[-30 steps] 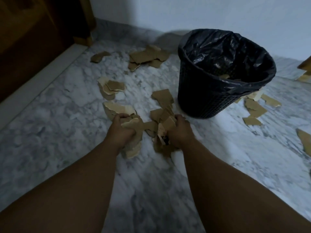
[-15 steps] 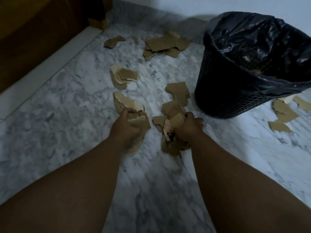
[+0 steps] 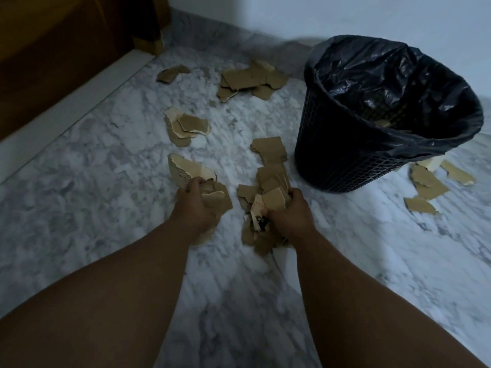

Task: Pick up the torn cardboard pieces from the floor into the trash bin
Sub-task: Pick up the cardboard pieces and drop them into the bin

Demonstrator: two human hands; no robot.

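Note:
My left hand [image 3: 195, 208] is closed around a bundle of torn brown cardboard pieces [image 3: 216, 199] low over the marble floor. My right hand [image 3: 291, 212] grips another wad of cardboard pieces [image 3: 273, 199], some hanging below the fist. A black mesh trash bin [image 3: 345, 155] lined with a black bag stands to the upper right of my hands, with a scrap visible inside [image 3: 382, 122]. More loose pieces lie on the floor: a pile just ahead of my right hand [image 3: 271, 150], a stack further left [image 3: 186, 126], and a cluster near the wall [image 3: 247, 79].
Several scraps lie right of the bin [image 3: 427, 184]. A small piece [image 3: 170, 73] sits near a dark wooden door and frame [image 3: 53, 49] at the upper left, behind a pale threshold strip [image 3: 66, 110]. A white wall runs along the back.
Both hands stay clenched on their cardboard bundles near the floor. The view has shifted, so the bin sits further right and closer than a second ago.

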